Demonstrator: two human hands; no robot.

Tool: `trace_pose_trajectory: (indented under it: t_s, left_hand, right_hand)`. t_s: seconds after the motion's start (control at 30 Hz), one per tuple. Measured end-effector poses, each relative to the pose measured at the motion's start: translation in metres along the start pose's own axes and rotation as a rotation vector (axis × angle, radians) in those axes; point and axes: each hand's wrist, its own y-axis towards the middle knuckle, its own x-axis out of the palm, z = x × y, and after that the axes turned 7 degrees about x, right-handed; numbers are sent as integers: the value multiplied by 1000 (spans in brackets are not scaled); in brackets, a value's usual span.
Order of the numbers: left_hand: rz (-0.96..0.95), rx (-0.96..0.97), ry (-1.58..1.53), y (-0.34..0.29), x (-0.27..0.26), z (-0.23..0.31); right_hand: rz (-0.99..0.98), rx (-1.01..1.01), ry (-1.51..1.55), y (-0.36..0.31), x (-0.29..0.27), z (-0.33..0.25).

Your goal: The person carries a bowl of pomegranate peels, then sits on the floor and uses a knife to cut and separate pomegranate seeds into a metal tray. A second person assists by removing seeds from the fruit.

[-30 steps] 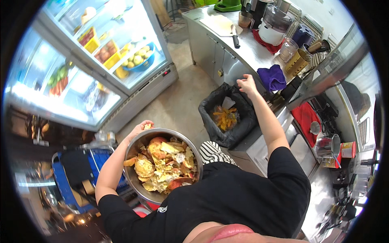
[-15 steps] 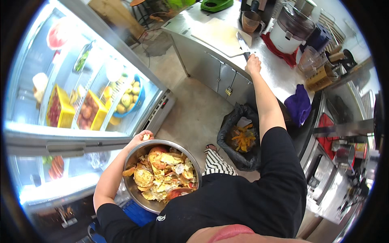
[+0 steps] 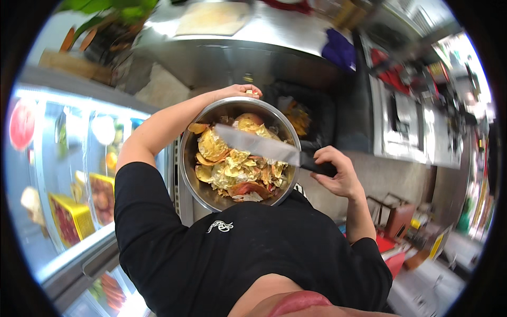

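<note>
A large steel bowl (image 3: pixel 190 174) full of yellow and orange fruit peels (image 3: pixel 232 164) rests against my chest. My left hand (image 3: pixel 237 91) grips its far rim. My right hand (image 3: pixel 335 171) holds a big knife (image 3: pixel 259 145) by its black handle. The wide blade lies flat across the top of the peels, pointing left. Beyond the bowl stands a bin with a black bag (image 3: pixel 309 113) that holds more peels.
A steel counter (image 3: pixel 253 37) with a pale cutting board (image 3: pixel 211 18) and a purple cloth (image 3: pixel 340 47) runs along the top. A lit glass-door fridge (image 3: pixel 68 179) with fruit in yellow crates stands at the left. Shelves with red items fill the right.
My right hand came back from the counter with the knife and laid its blade over the bowl. The view has swung, so the fridge now sits lower left.
</note>
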Motion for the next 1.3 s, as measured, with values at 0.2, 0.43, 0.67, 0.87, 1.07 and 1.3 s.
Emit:
trace_pose_trajectory:
  t_s: [0.2, 0.43, 0.67, 0.87, 1.07, 1.3]
  left_hand:
    - [-485, -72, 207, 166, 162, 21]
    - [-868, -364, -70, 316, 409, 6]
    - [-1154, -465, 156, 448, 619, 29]
    - [-1308, -449, 187, 615, 752, 19]
    - [-1446, -433, 159, 776, 916, 59]
    - [-1661, -466, 201, 937, 1087, 57]
  right_hand:
    - [294, 13, -575, -122, -31, 4]
    - [585, 412, -578, -278, -104, 19]
    - [1251, 565, -444, -404, -245, 64]
    - [1777, 999, 106, -579, -281, 274]
    - [1342, 1566, 879, -635, -278, 289]
    - [2115, 1171, 1037, -693, -402, 382]
